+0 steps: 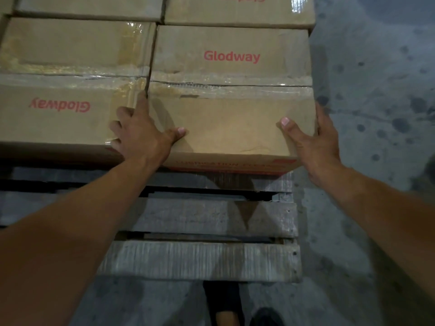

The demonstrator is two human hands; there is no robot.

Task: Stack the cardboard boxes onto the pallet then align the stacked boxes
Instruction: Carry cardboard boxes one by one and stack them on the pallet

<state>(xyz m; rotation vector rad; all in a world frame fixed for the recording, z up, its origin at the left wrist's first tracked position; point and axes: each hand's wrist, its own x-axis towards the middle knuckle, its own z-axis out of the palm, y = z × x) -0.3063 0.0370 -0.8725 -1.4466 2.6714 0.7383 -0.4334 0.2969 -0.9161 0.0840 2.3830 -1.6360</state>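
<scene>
As far as I can count, four cardboard boxes (237,12) sit on one wooden pallet (202,260), two near and two far. Both hands clamp the near right box (231,67) at the pallet's right edge. My left hand (141,135) has its thumb on top and forefinger at the seam with the near left box (70,67). My right hand (314,142) has its thumb on top and fingers curled down the right side.
</scene>
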